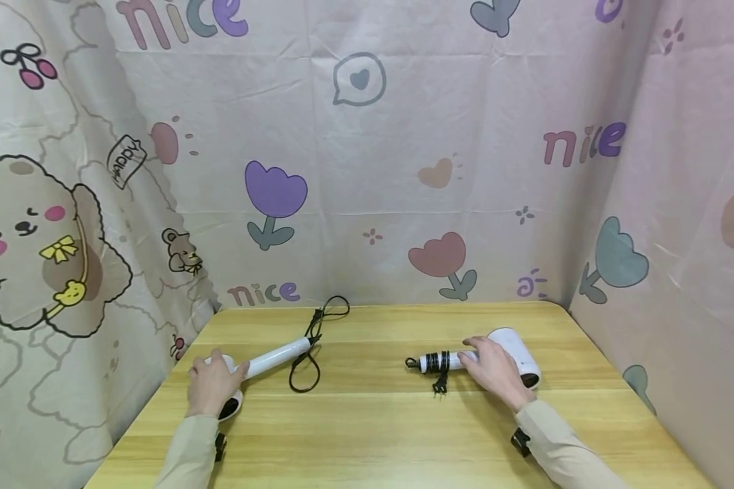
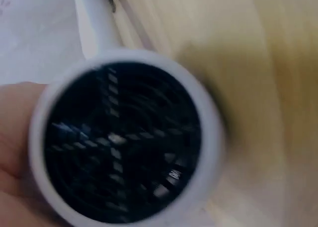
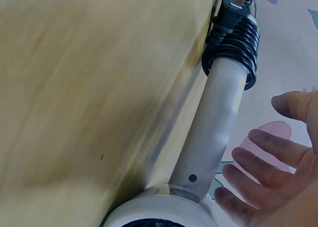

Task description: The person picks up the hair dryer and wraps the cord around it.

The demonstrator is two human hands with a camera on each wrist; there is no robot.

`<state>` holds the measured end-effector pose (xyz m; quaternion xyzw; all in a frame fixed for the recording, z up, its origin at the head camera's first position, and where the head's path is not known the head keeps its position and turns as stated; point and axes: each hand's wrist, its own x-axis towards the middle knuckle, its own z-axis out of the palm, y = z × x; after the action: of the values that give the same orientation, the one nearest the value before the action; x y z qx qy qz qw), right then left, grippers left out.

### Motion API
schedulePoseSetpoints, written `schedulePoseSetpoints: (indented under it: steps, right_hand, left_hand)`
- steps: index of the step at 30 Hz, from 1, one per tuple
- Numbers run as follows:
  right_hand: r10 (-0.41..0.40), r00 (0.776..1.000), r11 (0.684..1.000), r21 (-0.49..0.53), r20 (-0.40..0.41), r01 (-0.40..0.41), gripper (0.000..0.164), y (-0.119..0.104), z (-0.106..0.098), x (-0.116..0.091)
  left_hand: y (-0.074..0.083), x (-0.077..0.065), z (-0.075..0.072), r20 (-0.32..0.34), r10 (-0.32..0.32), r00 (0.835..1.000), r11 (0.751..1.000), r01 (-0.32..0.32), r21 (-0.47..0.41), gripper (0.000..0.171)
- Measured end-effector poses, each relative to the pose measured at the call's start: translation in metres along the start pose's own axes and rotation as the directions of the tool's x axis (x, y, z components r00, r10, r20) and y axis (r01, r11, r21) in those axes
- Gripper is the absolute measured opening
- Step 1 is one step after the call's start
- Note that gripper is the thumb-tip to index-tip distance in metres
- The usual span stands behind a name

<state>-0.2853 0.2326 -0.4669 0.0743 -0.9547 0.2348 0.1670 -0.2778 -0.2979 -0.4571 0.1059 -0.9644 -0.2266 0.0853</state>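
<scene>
On the left side of the table lies a white hair dryer [image 1: 278,358] with a black cord [image 1: 306,391] trailing loosely from its handle end. My left hand [image 1: 213,384] grips its barrel from above. The round black intake grille [image 2: 119,142] faces the left wrist camera, blurred. At the right, a second white hair dryer [image 1: 512,346] points its handle leftward, with the black cord [image 3: 233,50] wound round the handle and a two-pin plug [image 3: 233,11] sticking out. My right hand [image 1: 492,367] hovers over where handle and barrel meet, its fingers spread beside the handle in the right wrist view.
The wooden table [image 1: 355,435] spans the space between both dryers. A patterned curtain [image 1: 367,156] hangs along its back and both sides. Black wrist straps [image 1: 520,441] sit at the sleeves.
</scene>
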Motion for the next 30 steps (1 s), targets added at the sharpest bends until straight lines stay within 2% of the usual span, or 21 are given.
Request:
schedulePoseSetpoints:
  steps: [3, 5, 10, 13, 17, 21, 25, 30]
  right_hand:
    - [0.002, 1.0, 1.0, -0.006, 0.015, -0.002, 0.044, -0.001, 0.0, -0.001]
    - [0.007, 1.0, 1.0, -0.01, 0.017, -0.007, 0.043, -0.002, 0.0, -0.001]
    - [-0.031, 0.999, 0.999, -0.015, -0.031, 0.031, 0.038, -0.002, 0.002, -0.001]
    - [-0.079, 0.994, 0.997, -0.016, -0.069, 0.078, 0.036, -0.003, 0.004, 0.001]
    - [-0.105, 0.991, 0.994, -0.009, -0.086, 0.104, 0.034, -0.006, 0.005, 0.001]
    - [-0.103, 0.991, 0.995, 0.003, -0.086, 0.103, 0.035, -0.007, 0.005, 0.001]
    - [-0.091, 0.993, 0.995, 0.03, -0.071, 0.093, 0.036, -0.007, 0.004, 0.0]
    - [-0.089, 0.995, 0.993, 0.068, -0.054, 0.092, 0.041, -0.01, 0.004, 0.0]
  left_hand:
    - [-0.005, 0.001, -0.003, 0.039, -0.062, 0.997, 0.997, 0.063, -0.033, 0.088]
    - [-0.009, 0.003, -0.006, 0.072, -0.08, 0.994, 0.995, 0.084, -0.048, 0.093]
    - [-0.019, 0.008, -0.016, 0.179, -0.076, 0.981, 0.994, 0.089, -0.07, 0.104]
    - [-0.024, 0.011, -0.019, 0.209, -0.078, 0.975, 0.993, 0.093, -0.066, 0.111]
    - [-0.026, 0.014, -0.019, 0.17, -0.069, 0.983, 0.994, 0.081, -0.066, 0.117]
    - [-0.02, 0.015, -0.015, 0.106, -0.118, 0.987, 0.984, 0.13, -0.119, 0.121]
    - [-0.01, 0.014, -0.008, 0.077, -0.183, 0.98, 0.949, 0.196, -0.248, 0.109]
    - [0.009, 0.012, 0.001, 0.079, -0.225, 0.971, 0.85, 0.235, -0.471, 0.098]
